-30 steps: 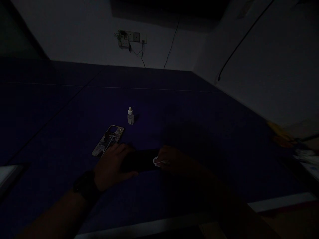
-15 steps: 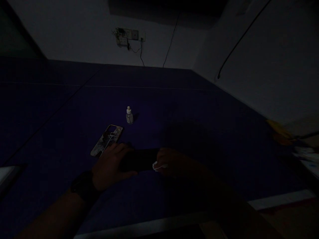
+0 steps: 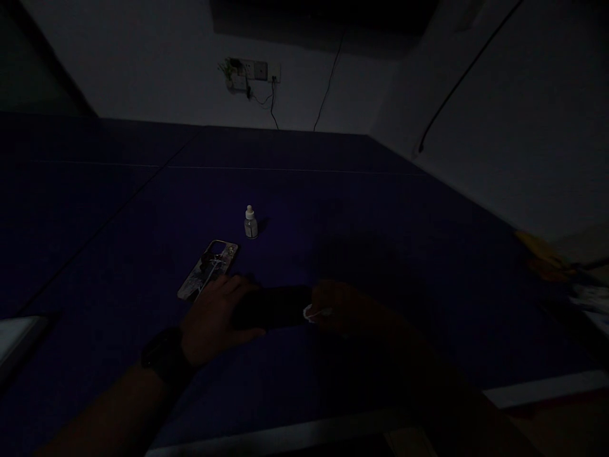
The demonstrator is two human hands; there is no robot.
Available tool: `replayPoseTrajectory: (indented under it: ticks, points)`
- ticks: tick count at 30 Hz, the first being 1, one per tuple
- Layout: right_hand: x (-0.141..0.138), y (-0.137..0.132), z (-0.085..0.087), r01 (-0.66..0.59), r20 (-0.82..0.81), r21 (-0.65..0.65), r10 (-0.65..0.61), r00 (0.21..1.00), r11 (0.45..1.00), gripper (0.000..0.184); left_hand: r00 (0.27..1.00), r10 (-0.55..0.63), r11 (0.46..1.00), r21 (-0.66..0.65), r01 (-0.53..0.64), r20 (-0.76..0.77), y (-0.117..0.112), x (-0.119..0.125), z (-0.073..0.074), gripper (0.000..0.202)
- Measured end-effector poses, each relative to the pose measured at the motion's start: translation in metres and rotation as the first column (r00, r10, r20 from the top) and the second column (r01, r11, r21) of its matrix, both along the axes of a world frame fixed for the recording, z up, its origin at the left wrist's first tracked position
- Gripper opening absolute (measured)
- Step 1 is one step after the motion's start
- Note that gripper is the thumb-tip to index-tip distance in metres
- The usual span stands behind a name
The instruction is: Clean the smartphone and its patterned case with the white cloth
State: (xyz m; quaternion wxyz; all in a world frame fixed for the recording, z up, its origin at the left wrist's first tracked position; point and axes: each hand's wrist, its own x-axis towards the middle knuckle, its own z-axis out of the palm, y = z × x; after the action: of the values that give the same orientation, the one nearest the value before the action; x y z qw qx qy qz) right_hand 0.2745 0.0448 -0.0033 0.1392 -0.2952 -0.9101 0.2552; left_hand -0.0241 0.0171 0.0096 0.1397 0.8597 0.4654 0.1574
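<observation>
A dark flat slab, likely a phone (image 3: 284, 306), lies on the blue tabletop (image 3: 304, 209). Around its left end my left hand (image 3: 216, 317) is wrapped, thumb along the near edge and fingers on the far side. My right hand (image 3: 340, 308) is closed at the slab's right end, pinching a small white wipe (image 3: 311, 313) against it. Deep shadow hides most of the right fingers. Beside my left fingertips lies a patterned phone case (image 3: 207, 270) with a camera cutout. Just beyond it stands a small clear bottle (image 3: 250, 227) with a white dropper cap.
At the left edge is a pale flat object (image 3: 19, 339). Wall sockets (image 3: 254, 70) with plugs and cables are at the back. A yellow item (image 3: 540, 247) lies at the right edge. The room is very dark.
My right hand has slid slightly right along the slab with the white wipe. My left hand keeps its hold. The whole view has shifted a little.
</observation>
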Motion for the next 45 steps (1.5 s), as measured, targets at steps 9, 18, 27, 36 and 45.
replayPoseTrajectory:
  ticks: [9,18,27,36,45]
  points:
    - [-0.008,0.002,-0.003,-0.087,-0.017,0.025,0.087,0.996,0.996,0.005,1.0,0.002,1.0,-0.018,-0.002,-0.005,0.0,0.001,-0.001,0.06]
    - [-0.003,0.003,-0.004,0.086,-0.054,0.108,-0.08,0.995,0.99,0.009,1.0,0.008,1.0,-0.007,-0.008,-0.016,-0.001,0.001,-0.001,0.061]
    - [0.001,0.001,0.002,0.088,-0.006,0.015,-0.088,0.996,0.996,0.01,1.0,0.005,1.0,-0.002,-0.005,-0.008,-0.001,0.001,0.001,0.061]
    - [-0.004,0.0,0.004,-0.046,0.03,0.017,0.046,0.998,0.999,0.006,1.0,0.003,1.0,0.004,-0.003,-0.004,-0.001,0.002,0.003,0.06]
    - [0.001,0.018,-0.01,0.256,-0.214,0.083,-0.234,0.949,0.963,0.023,0.999,0.009,1.0,-0.025,-0.01,-0.033,-0.001,0.001,0.001,0.06]
